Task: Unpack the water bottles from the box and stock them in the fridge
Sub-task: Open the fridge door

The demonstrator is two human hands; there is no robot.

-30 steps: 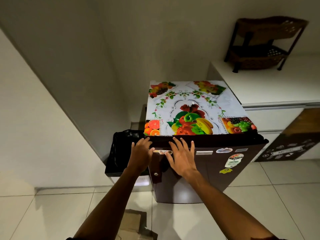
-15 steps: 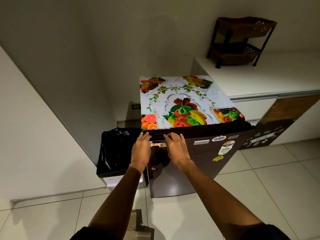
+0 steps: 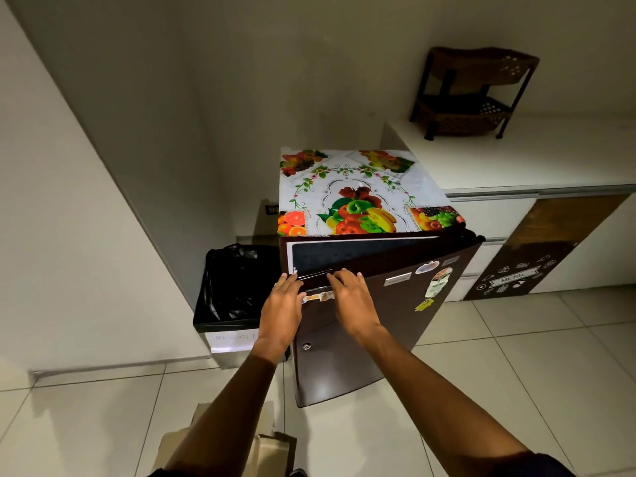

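Bottom edge: tan corrugated cardboard box point(image 3: 272, 449), flaps up, directly below the forearms, on the pale glossy tile floor point(image 3: 481, 390). Contents hidden, no water bottles visible.

Next out: both hands on the top edge of the dark maroon glossy fridge door point(image 3: 378, 321). Left hand point(image 3: 280, 304) at the door's free corner, fingers hooked over the lip, gripping. Right hand point(image 3: 352, 301) just beside it, fingers curled over the same edge; thumb position unclear. Nothing else held.

Key relation: door ajar, hinge on the right side, free edge on the left nearest the left hand. Top edge runs left-right, angled away from the cabinet; a dark wedge of gap between door and small maroon fridge point(image 3: 344, 249), white liner rim showing. Interior not visible from here. Judgement: swing needs to go out and rightward; box sits behind and below the hands, so a reach back and down comes after.

Door skin smooth, reflective, several small magnets and stickers on it. Fridge top covered by a glossy white vinyl cloth with fruit print point(image 3: 354, 194), flat.

Left of fridge: square bin with crinkled black plastic liner point(image 3: 237, 287), touching or just beside the cabinet.

Right, farther: white bench point(image 3: 516, 160) with drawers, carrying a dark woven two-tier corner rack point(image 3: 468, 94).
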